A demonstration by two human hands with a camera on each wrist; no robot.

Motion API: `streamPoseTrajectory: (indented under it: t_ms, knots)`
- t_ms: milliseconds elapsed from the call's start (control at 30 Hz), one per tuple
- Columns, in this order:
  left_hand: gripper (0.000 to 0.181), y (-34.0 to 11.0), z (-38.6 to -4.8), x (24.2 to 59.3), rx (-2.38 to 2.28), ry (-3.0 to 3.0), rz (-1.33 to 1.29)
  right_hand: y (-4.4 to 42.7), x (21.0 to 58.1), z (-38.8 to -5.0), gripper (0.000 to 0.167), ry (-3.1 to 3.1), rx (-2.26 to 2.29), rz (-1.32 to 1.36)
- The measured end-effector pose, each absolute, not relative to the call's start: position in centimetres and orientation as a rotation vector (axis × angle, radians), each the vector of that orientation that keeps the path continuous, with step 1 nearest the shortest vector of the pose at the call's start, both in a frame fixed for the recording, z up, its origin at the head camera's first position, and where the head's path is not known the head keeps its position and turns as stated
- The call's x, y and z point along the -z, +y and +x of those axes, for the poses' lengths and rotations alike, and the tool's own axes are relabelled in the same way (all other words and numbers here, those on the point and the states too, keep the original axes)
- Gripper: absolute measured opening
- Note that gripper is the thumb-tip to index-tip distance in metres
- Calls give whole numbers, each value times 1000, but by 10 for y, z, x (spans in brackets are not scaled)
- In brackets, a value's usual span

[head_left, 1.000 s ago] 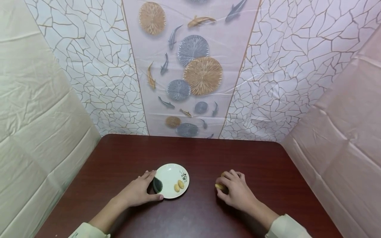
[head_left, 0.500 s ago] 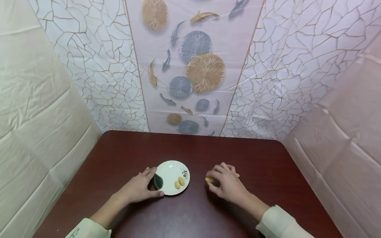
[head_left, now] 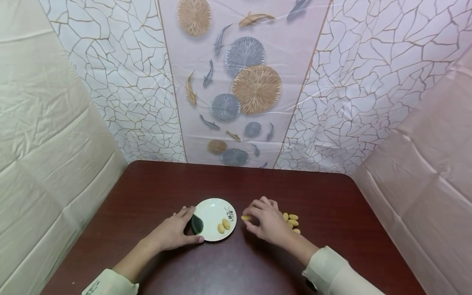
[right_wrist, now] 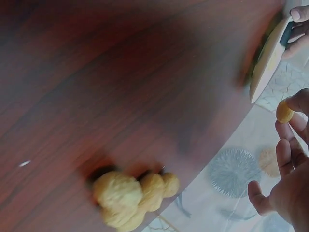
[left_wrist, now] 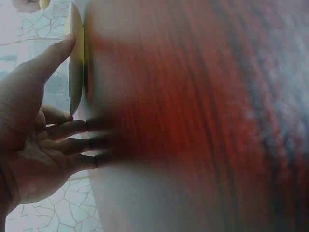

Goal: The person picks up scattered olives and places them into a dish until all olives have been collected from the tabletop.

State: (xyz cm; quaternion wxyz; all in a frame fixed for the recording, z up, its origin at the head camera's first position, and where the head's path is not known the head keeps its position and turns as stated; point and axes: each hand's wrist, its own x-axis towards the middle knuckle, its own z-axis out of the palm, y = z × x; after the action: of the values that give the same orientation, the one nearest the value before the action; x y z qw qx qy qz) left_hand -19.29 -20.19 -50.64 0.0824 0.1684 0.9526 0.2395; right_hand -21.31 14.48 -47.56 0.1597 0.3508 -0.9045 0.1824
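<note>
A small white plate (head_left: pixel 211 213), with a dark green patch at its left and a floral print at its right, lies on the table. My left hand (head_left: pixel 173 234) holds its left rim, thumb at the front edge and forefinger at the back. Two yellow, oval, nut-sized pieces (head_left: pixel 223 225) lie on the plate. Just right of the plate, my right hand (head_left: pixel 271 223) pinches a similar yellow oval piece (head_left: pixel 246 218) between thumb and fingertips; the right wrist view shows this yellow piece (right_wrist: pixel 284 111) held above the table. What the pieces are, I cannot tell.
Several more yellow oval pieces (head_left: pixel 293 222) lie in a loose pile behind the right wrist, partly hidden by it. The dark red wooden table (head_left: pixel 236 266) ends at a patterned cloth backdrop (head_left: pixel 236 123), with pale cloth walls (head_left: pixel 416 196) on both sides.
My right hand has moved left from the pile toward the plate with a yellow oval piece, uncovering the pile. My left hand has stayed at the plate. The head view has shifted slightly.
</note>
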Motion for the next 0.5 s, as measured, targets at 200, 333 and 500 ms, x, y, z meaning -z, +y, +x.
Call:
streamPoseTrajectory:
  t_ms: [200, 333, 500]
  knots:
    - [117, -202, -193, 506, -718, 2853, 506, 129, 472, -216, 15, -2606, -535, 1040]
    - [117, -202, -193, 506, -724, 2850, 506, 120, 474, -219, 15, -2618, -531, 1048]
    - [117, -202, -192, 505, -731, 2845, 505, 110, 478, -221, 15, -2630, -542, 1068]
